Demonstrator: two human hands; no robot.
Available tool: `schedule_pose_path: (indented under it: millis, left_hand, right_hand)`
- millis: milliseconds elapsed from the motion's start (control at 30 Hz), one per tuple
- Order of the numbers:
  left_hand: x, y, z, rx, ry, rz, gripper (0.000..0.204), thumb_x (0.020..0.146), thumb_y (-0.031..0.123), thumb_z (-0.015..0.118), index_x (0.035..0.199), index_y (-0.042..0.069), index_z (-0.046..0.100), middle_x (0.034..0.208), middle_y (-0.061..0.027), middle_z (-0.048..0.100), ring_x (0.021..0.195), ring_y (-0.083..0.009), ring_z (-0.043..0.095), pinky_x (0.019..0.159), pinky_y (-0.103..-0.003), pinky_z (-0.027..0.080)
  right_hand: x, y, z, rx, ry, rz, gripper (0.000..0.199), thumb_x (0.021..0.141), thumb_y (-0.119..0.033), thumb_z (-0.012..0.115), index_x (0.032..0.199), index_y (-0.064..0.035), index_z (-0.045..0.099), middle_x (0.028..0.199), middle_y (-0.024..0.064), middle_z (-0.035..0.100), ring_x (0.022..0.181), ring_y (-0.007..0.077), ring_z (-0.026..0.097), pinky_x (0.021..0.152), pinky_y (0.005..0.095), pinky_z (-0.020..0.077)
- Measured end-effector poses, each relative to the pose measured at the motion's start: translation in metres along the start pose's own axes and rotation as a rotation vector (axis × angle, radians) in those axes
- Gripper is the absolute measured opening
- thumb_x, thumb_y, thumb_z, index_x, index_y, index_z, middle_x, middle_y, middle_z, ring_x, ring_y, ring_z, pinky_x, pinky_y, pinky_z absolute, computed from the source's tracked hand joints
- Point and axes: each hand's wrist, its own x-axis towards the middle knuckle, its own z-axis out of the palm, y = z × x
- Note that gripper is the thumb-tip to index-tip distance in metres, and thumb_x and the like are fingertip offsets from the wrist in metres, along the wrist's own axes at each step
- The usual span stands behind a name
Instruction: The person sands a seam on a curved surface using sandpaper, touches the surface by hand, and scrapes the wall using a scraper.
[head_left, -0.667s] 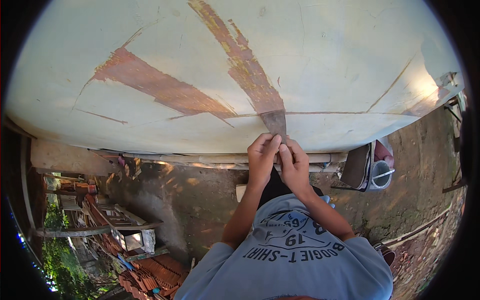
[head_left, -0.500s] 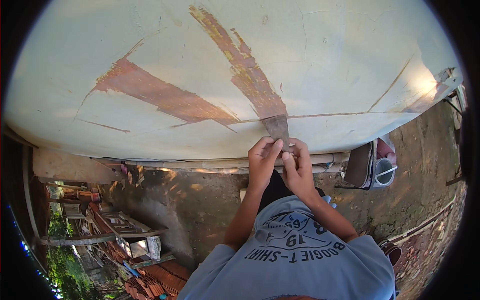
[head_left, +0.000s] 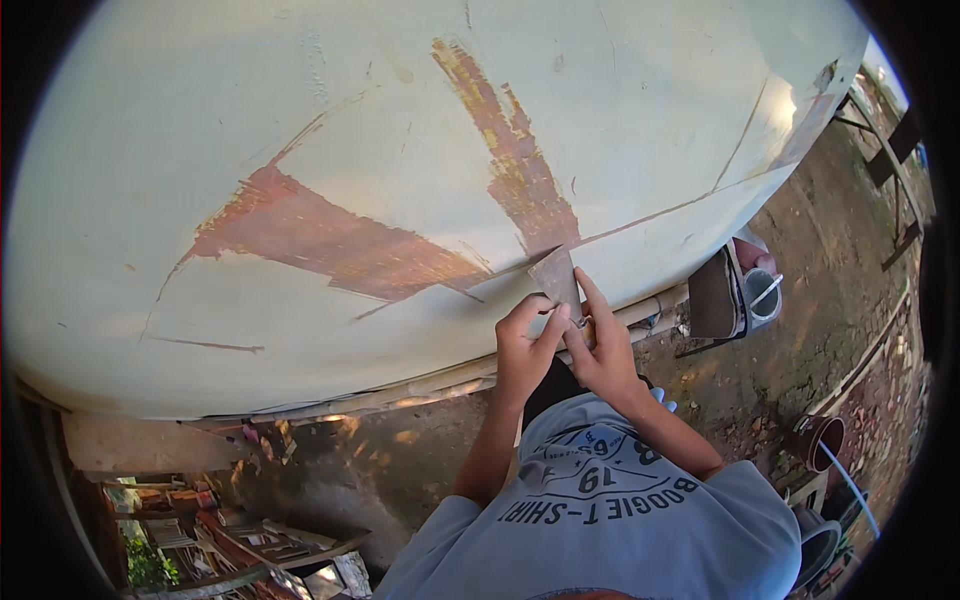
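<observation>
A grey scraper blade [head_left: 556, 278], wider at its far edge, lies between my hands in front of a large pale painted panel [head_left: 400, 150]. That far edge meets the panel where a stripped reddish-brown strip [head_left: 530, 190] ends at a thin dark seam. My left hand [head_left: 530, 340] is closed, thumb and fingers pinching the scraper's near end. Beside it, my right hand [head_left: 600, 350] also grips that end, its index finger stretched along the blade's right side. The scraper's near end is mostly hidden by my fingers.
A second reddish bare patch [head_left: 330, 240] spreads across the panel's left. Bamboo poles [head_left: 450, 380] run below the panel's near edge. To the right stand a grey bucket [head_left: 763, 295] and a brown bucket [head_left: 815, 440]. A pile of timber [head_left: 270, 545] lies at the lower left.
The view has turned, so the panel now slants up to the right. My right index finger has straightened along the blade. The scraper's blade has tilted, and both hands still hold it.
</observation>
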Motion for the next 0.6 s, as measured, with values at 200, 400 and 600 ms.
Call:
schedule_pose_path:
  millis: [200, 400, 600]
  left_hand:
    - [0.007, 0.051, -0.090, 0.138, -0.304, 0.267, 0.019, 0.089, 0.006, 0.068, 0.108, 0.002, 0.070, 0.104, -0.0118, 0.073, 0.096, -0.0241, 0.069, 0.087, -0.034, 0.052]
    - [0.022, 0.086, -0.171, 0.204, -0.363, 0.532, 0.018, 0.084, 0.002, 0.067, 0.102, 0.003, 0.070, 0.100, -0.0118, 0.074, 0.091, -0.0276, 0.070, 0.084, -0.038, 0.052]
    - [0.031, 0.106, -0.166, 0.056, -0.353, 0.501, 0.015, 0.088, 0.002, 0.061, 0.101, 0.000, 0.068, 0.097, -0.0137, 0.073, 0.094, -0.0279, 0.070, 0.088, -0.037, 0.052]
  right_hand:
    - [-0.005, -0.020, 0.019, 0.112, 0.111, 0.113, 0.060, 0.096, -0.010, 0.060, 0.152, -0.0078, 0.039, 0.080, 0.0092, 0.056, 0.060, 0.0134, 0.049, 0.058, 0.0293, 0.0428]
    - [-0.015, -0.070, 0.023, 0.092, 0.269, 0.102, 0.053, 0.103, -0.018, 0.052, 0.153, -0.0094, 0.039, 0.073, -0.0020, 0.049, 0.063, 0.0058, 0.044, 0.058, 0.0237, 0.0377]
    - [-0.011, -0.108, 0.016, 0.107, 0.299, 0.112, 0.054, 0.100, -0.018, 0.058, 0.151, -0.0111, 0.043, 0.072, 0.0009, 0.053, 0.067, 0.0079, 0.049, 0.064, 0.0242, 0.0423]
